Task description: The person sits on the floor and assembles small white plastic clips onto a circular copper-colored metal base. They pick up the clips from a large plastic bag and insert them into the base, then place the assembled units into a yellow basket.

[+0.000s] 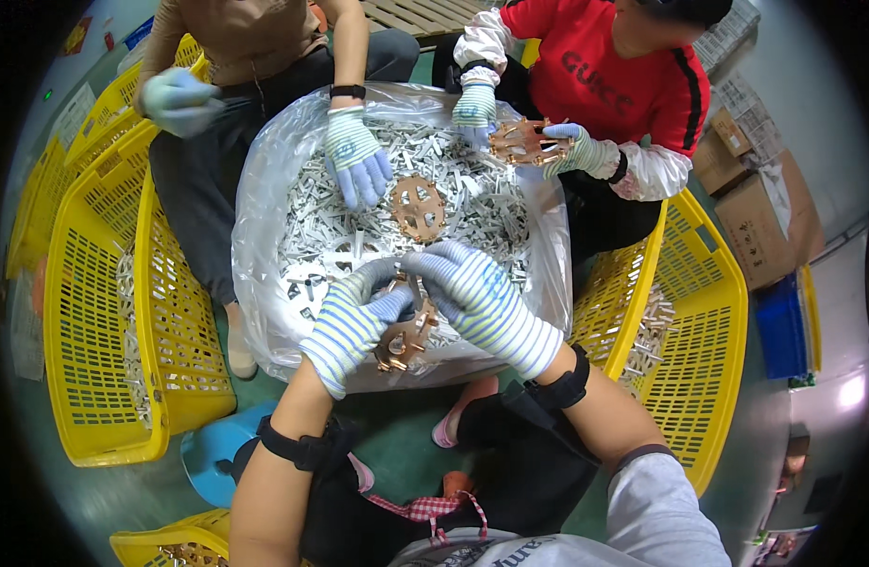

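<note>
Copper-coloured ring [406, 342] is gripped by the left hand [345, 319], fingers curled. Right hand's [491, 304] fingers are bent at its upper end; tips hidden, grasp can't be told. It's held above the near edge of a plastic-lined bin [263, 203] of white strips [312, 213]. Yellow baskets [181, 307] are set on green floor [397, 444].
</note>
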